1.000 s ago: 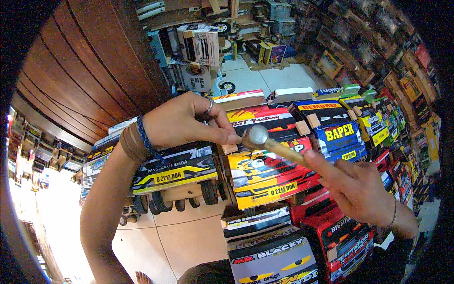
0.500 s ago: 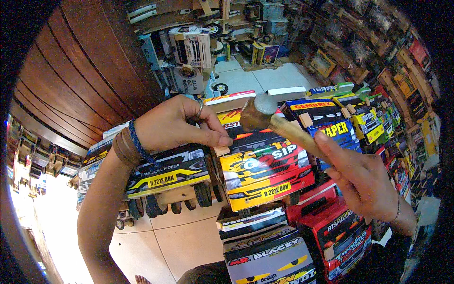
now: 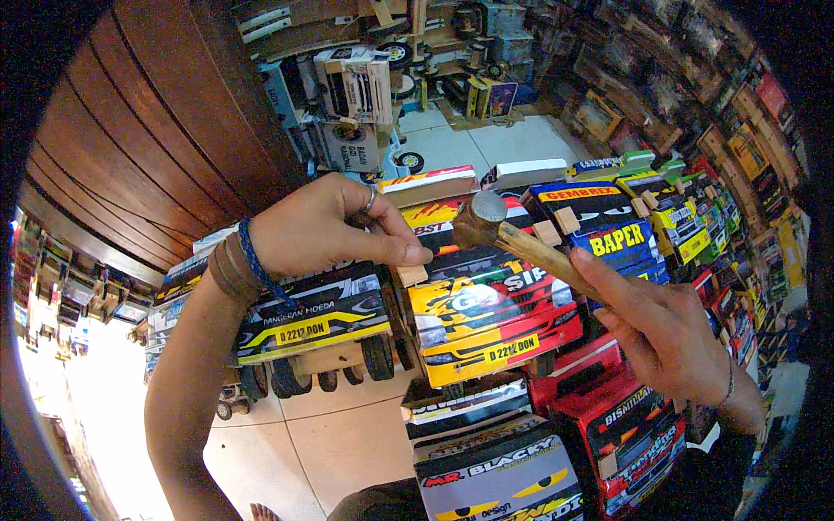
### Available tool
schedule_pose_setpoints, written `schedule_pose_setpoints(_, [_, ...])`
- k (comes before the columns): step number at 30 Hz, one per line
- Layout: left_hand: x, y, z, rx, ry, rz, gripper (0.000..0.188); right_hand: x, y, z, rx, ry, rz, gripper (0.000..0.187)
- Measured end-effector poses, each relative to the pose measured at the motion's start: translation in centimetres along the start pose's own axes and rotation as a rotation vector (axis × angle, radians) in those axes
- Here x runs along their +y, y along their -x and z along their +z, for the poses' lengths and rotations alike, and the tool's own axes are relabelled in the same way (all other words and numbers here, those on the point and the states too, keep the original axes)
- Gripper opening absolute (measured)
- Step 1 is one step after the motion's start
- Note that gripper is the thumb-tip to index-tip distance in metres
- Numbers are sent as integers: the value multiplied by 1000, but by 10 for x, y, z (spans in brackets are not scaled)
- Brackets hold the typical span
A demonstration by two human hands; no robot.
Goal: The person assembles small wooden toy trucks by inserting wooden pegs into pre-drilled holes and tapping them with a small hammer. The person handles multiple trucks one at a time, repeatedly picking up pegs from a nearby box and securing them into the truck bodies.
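My right hand [image 3: 665, 334] is wrapped round the wooden handle of a hammer [image 3: 543, 260]. The metal head hovers over the front of a yellow, red and black toy truck [image 3: 460, 334]. At that truck's left side, my left hand [image 3: 334, 230] pinches thumb and forefinger together just above a small wooden block [image 3: 411, 275]. Whatever the fingertips hold is too small or hidden to make out. Under the left wrist stands a black toy truck [image 3: 313, 317] with a yellow stripe, partly covered by the hand.
To the right, a blue toy truck [image 3: 599, 239] heads a row of several more. Nearer me are a grey truck front [image 3: 495, 473] and a red toy truck [image 3: 630, 443]. Brown wooden panelling [image 3: 165, 130] rises at far left; stacked white toy trucks [image 3: 352, 91] stand behind.
The hammer head has dropped slightly toward the yellow and red truck. My left hand keeps its pinch by the wooden block. The whole view has shifted a little.
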State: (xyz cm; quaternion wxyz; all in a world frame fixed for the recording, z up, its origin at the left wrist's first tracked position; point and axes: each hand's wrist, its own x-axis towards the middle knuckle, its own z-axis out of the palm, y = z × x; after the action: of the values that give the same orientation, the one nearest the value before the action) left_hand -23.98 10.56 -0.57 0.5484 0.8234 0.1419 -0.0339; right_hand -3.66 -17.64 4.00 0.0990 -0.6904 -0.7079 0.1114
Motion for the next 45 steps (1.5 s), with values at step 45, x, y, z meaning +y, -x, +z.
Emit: schedule_pose_setpoints(45, [-2, -1, -2, -1, 5, 19, 17, -1, -7, 11, 49, 57, -74, 67])
